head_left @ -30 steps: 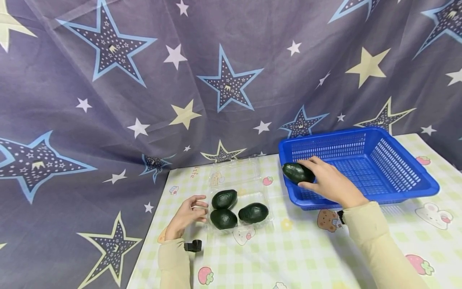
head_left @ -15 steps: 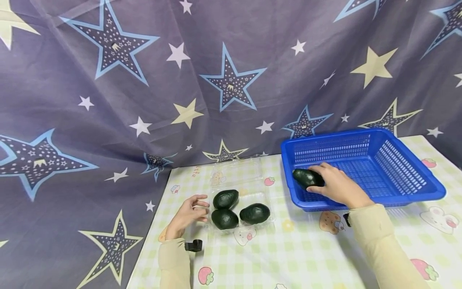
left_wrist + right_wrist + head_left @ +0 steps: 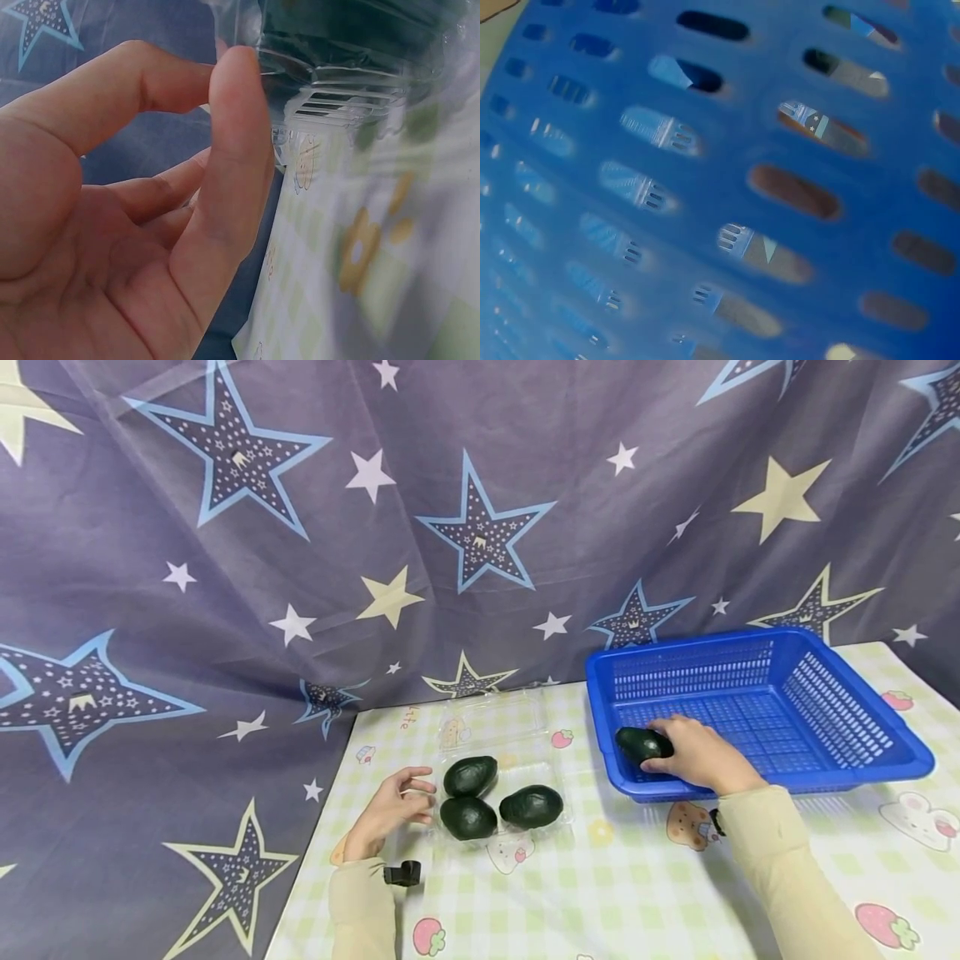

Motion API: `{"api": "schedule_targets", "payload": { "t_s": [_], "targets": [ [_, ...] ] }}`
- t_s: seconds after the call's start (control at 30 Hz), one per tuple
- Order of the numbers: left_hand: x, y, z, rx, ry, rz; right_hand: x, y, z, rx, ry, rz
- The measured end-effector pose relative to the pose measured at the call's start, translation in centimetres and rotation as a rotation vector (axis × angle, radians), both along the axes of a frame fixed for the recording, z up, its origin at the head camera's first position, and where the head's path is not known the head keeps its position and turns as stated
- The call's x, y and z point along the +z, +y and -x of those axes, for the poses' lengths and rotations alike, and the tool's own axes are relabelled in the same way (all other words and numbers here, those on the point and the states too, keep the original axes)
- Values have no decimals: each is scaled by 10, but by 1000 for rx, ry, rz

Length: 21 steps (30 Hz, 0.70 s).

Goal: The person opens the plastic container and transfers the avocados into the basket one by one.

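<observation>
Inside the left end of the blue basket (image 3: 757, 777), my right hand (image 3: 697, 752) grips a dark green avocado (image 3: 641, 744). Blue slotted basket wall fills the right wrist view and mostly hides that hand and the fruit. Three more avocados lie in an open clear plastic clamshell container (image 3: 517, 768): one at the back left (image 3: 470, 776), one at the front left (image 3: 468, 817), one on the right (image 3: 531, 807). My left hand (image 3: 397, 806) is at the container's left side; in the left wrist view its thumb and finger (image 3: 238, 150) pinch the clear plastic edge.
The container's clear lid (image 3: 491, 718) lies folded back toward the curtain. A green-checked tablecloth (image 3: 555, 902) covers the table. The star-patterned curtain (image 3: 315, 527) hangs behind it and along its left side.
My right hand has carried its avocado from above the basket's left rim rightward and down inside. The left hand and the three avocados in the container stay put. The view has shifted slightly.
</observation>
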<state>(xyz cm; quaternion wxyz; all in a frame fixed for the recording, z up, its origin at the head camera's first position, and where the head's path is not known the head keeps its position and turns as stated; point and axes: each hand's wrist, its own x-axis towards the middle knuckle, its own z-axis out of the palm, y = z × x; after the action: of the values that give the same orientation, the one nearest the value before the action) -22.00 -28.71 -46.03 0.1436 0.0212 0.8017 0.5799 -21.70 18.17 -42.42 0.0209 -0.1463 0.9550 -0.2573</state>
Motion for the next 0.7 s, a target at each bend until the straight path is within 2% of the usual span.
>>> {"api": "schedule_targets", "payload": {
  "t_s": [0.33, 0.57, 0.7],
  "targets": [
    [1, 2, 1, 13, -6, -7, 4, 1, -1, -4, -76, -30],
    [1, 3, 1, 14, -5, -3, 8, 0, -3, -33, -81, -51],
    [1, 2, 0, 16, -9, -5, 10, -1, -4, -45, -43, -58]
  ]
}}
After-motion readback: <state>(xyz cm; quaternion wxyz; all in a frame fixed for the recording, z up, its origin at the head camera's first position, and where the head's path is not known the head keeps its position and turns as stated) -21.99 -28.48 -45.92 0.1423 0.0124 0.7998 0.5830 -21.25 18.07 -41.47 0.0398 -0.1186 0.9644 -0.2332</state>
